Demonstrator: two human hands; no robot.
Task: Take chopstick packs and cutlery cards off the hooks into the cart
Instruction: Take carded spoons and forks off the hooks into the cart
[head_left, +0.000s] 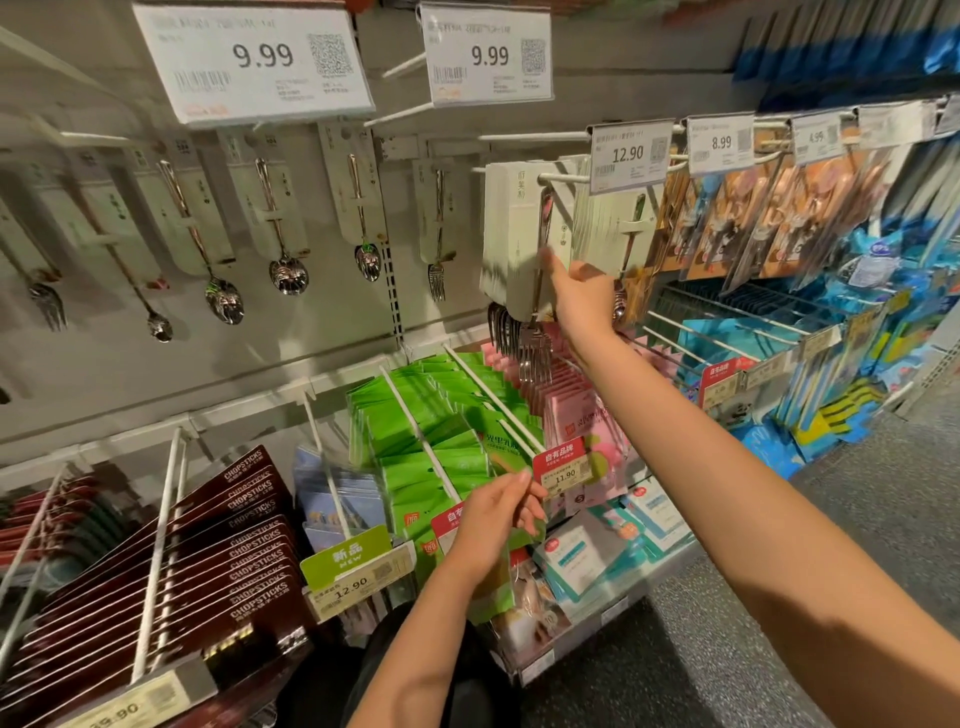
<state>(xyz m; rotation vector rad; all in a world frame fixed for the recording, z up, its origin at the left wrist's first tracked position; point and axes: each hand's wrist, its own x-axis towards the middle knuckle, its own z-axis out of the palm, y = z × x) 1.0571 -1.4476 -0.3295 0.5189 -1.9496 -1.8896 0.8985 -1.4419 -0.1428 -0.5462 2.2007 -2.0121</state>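
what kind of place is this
Most likely a shop's kitchenware aisle. Price tags hang above peg hooks, cutlery cards crowd one hook that the right hand reaches toward, and chopstick packs fill the lower rails.

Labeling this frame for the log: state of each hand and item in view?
right hand: raised, touching the fork cards
fork cards: thick stack hanging on its hook
left hand: holding a green pack
green pack: off the hook, in the left hand
green packs: hanging on hooks
chopstick boxes: row hanging on a hook
spoon cards: hanging singly
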